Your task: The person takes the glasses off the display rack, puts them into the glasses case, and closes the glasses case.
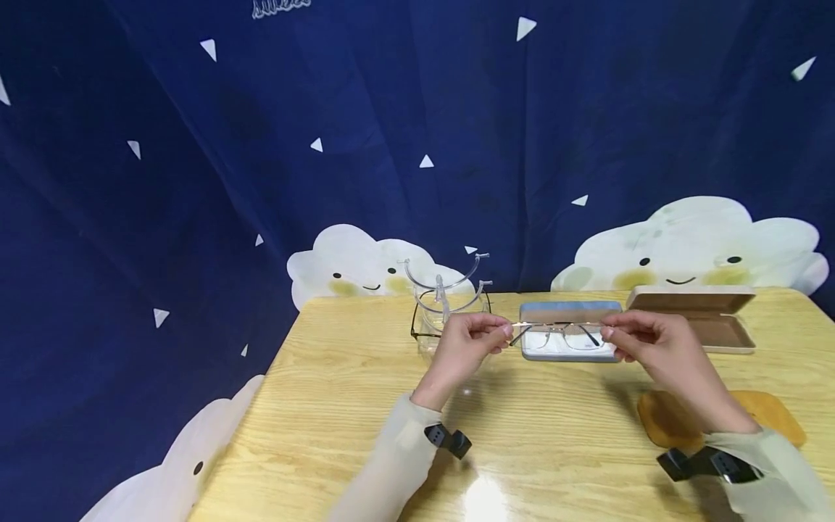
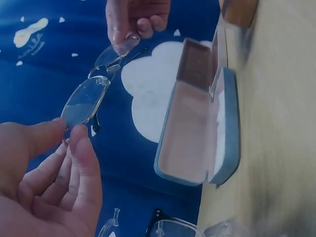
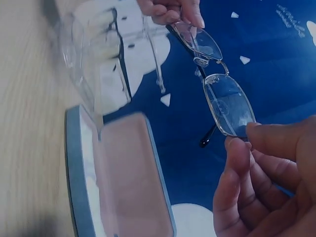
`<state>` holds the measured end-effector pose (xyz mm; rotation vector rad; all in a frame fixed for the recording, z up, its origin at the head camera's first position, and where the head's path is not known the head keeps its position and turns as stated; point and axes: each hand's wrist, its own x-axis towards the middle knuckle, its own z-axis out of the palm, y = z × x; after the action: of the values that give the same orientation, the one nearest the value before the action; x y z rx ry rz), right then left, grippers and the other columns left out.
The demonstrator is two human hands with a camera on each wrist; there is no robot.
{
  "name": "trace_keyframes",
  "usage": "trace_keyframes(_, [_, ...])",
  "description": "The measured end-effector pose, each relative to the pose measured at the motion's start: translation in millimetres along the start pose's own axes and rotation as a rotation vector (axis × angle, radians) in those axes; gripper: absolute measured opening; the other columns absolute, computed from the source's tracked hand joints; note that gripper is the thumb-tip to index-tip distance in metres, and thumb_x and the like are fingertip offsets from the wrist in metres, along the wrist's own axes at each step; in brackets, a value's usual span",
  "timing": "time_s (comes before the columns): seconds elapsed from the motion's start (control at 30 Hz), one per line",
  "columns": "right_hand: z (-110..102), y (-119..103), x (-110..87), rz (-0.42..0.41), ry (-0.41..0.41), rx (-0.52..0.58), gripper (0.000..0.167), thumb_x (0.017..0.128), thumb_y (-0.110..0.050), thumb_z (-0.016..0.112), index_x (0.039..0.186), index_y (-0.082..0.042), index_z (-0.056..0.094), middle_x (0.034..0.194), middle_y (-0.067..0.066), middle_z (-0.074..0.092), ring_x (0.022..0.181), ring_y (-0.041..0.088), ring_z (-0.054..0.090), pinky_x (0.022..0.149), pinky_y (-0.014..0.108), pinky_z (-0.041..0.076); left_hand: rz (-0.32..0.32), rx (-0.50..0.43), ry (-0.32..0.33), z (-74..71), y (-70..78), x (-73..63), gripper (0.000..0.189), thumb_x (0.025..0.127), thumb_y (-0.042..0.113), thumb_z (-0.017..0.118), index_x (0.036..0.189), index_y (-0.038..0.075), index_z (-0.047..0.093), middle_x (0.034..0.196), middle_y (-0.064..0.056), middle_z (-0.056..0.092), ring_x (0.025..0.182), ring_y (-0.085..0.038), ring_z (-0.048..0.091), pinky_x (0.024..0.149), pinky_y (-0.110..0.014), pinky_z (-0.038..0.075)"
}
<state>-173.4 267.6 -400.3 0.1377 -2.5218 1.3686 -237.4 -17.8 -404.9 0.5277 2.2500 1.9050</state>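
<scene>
A pair of thin metal-rimmed eyeglasses with dark temple tips is held up in the air between both hands. My left hand pinches one outer end of the frame between thumb and fingers. At the other end my right hand pinches the frame the same way. Behind and below the glasses, on the table, lies an open blue glasses case with a pinkish lining and a white cloth inside. To the left, near my left hand, a clear display stand bears dark-framed glasses.
A second open case, pale outside and brown inside, sits at the back right. An orange-brown case lies partly under my right forearm. The wooden table ends at a dark blue curtain with cloud prints.
</scene>
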Motion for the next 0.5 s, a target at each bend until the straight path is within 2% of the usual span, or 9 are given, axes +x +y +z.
trace_keyframes(0.1, [0.7,2.4,6.6,0.023,0.023,-0.045,0.027,0.102,-0.014,0.068,0.119,0.006,0.073,0.075,-0.014,0.072,0.065,0.001,0.064,0.055,0.019,0.053,0.012,-0.018,0.051,8.2,-0.7,10.3,0.016,0.097,0.008,0.073,0.107,-0.003,0.078,0.096,-0.022,0.079,0.072,-0.004,0.069,0.073,-0.023,0.064])
trace_keyframes(0.3, [-0.1,9.3,17.8,0.055,0.036,-0.14,0.026,0.103,-0.016,0.066,0.117,0.005,0.075,0.083,0.012,0.077,0.063,-0.001,0.063,0.054,0.021,0.053,0.038,0.025,0.149,26.3,-1.0,24.5,0.017,0.096,0.005,0.073,0.108,-0.007,0.078,0.093,-0.02,0.08,0.071,-0.008,0.074,0.069,-0.021,0.064])
trace_keyframes(0.4, [-0.5,13.9,24.0,0.086,0.031,-0.145,0.026,0.103,-0.016,0.066,0.116,0.005,0.075,0.084,0.009,0.077,0.064,0.001,0.064,0.055,0.021,0.054,0.059,0.064,0.199,35.8,-1.6,29.6,0.019,0.096,0.004,0.072,0.11,-0.008,0.077,0.093,-0.019,0.081,0.072,-0.013,0.077,0.067,-0.018,0.062])
trace_keyframes(0.5, [-0.3,19.1,28.6,0.116,0.019,-0.118,0.026,0.103,-0.015,0.066,0.116,0.006,0.074,0.082,0.004,0.076,0.064,0.002,0.065,0.056,0.021,0.055,0.048,0.1,0.224,43.3,-5.6,31.9,0.021,0.096,0.002,0.07,0.113,-0.008,0.076,0.092,-0.018,0.081,0.072,-0.014,0.077,0.065,-0.016,0.061])
